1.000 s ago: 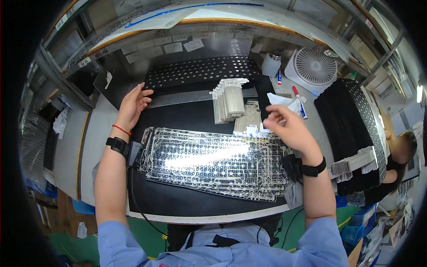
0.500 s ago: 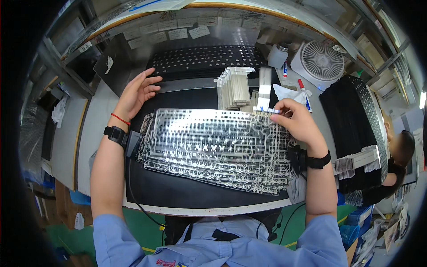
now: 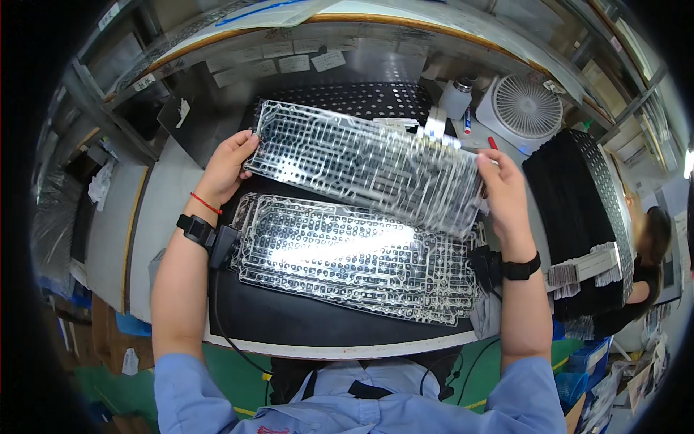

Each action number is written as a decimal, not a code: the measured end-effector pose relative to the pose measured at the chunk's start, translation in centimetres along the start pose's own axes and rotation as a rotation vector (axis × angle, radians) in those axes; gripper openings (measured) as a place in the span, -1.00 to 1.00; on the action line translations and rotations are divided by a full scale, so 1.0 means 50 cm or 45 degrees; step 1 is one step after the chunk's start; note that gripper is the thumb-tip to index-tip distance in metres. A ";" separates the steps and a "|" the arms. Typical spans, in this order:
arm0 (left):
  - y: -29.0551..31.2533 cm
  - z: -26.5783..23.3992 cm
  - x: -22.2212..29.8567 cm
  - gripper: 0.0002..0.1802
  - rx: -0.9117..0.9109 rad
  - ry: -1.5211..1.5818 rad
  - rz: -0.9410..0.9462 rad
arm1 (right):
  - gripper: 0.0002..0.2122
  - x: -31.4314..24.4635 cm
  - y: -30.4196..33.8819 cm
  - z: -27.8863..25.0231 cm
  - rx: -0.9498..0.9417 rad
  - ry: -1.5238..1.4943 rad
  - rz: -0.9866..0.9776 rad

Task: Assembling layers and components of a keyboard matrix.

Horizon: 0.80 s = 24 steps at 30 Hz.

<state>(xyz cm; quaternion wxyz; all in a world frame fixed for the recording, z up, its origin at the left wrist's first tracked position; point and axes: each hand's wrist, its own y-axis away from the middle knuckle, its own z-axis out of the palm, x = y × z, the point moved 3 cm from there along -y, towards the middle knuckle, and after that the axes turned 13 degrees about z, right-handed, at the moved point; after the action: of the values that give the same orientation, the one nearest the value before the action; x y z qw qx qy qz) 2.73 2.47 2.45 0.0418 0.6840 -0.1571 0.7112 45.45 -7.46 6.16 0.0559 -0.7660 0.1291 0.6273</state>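
Observation:
A clear keyboard membrane with silvery printed traces is raised above the bench and tilted down toward the right. My left hand pinches its left edge, and my right hand grips its right edge. From its upper right side a pale tail sticks up. Below it, a loose stack of similar membranes lies fanned on the black mat, with glare across the top one. The raised membrane hides most of the pale strip bundle behind it.
Black perforated sheets lie at the back. A bottle, markers and a white fan stand back right. Farther right, another black stack carries pale strips; a person is beside it. A cable hangs over the front edge.
The top membrane has come up off the stack and moved away from me. My left hand, open before, now holds its left edge; my right hand has shifted from the tail to the right edge.

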 end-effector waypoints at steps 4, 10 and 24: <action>-0.001 -0.005 -0.002 -0.80 0.082 0.124 0.046 | -0.84 0.013 -0.011 -0.007 -0.038 -0.267 -0.016; 0.002 -0.007 0.000 -0.77 0.076 0.190 0.085 | -0.86 0.009 -0.008 -0.005 0.001 -0.311 -0.070; 0.003 -0.012 0.002 -0.84 0.109 0.171 0.131 | -0.85 -0.004 0.003 -0.009 -0.011 -0.398 -0.134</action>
<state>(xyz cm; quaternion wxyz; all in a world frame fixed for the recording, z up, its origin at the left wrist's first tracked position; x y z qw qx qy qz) 2.11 2.48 2.53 -0.0136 0.6270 -0.1585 0.7626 45.77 -7.70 6.45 0.1046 -0.6651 0.0759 0.7355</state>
